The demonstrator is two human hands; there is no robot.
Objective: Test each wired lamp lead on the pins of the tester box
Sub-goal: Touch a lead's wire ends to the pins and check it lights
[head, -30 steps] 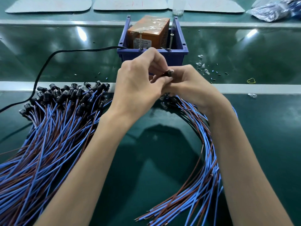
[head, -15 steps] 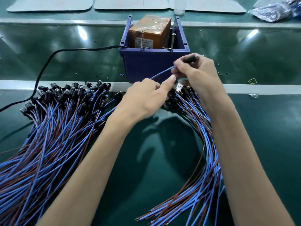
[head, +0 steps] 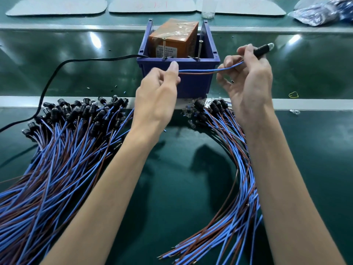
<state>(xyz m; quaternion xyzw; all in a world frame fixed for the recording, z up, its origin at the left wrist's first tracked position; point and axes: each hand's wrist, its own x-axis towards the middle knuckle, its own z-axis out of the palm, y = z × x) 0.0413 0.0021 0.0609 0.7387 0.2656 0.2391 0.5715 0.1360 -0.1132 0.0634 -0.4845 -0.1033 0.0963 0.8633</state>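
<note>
We hold one lead (head: 198, 71) stretched level between our hands, which are well apart. The left hand (head: 156, 92) pinches the blue and brown wires between thumb and forefinger. The right hand (head: 250, 83) grips the black lamp end (head: 261, 50), with the bulb pointing off to the right. The lead hangs just in front of the blue bin (head: 193, 85), a little below the two upright pins (head: 163, 47) (they look like plain screws) that stand before the orange tester box (head: 177, 33) inside it.

To do this step well, we should get the left pinch close to the bare tips. That lets us part the two wires and set one on each pin without bridging them. The tips are hidden behind our left hand, so we cannot tell how much wire is left beyond the pinch. We should lift the wires over the bin wall rather than drag them across it, and touch the pins lightly but firmly. The right hand should hold the lamp end steady, with the bulb uncovered and in plain sight, since the glow is presumably the verdict. The loose heaps of leads (head: 66, 146) on the table should be kept clear of the pins.
</note>
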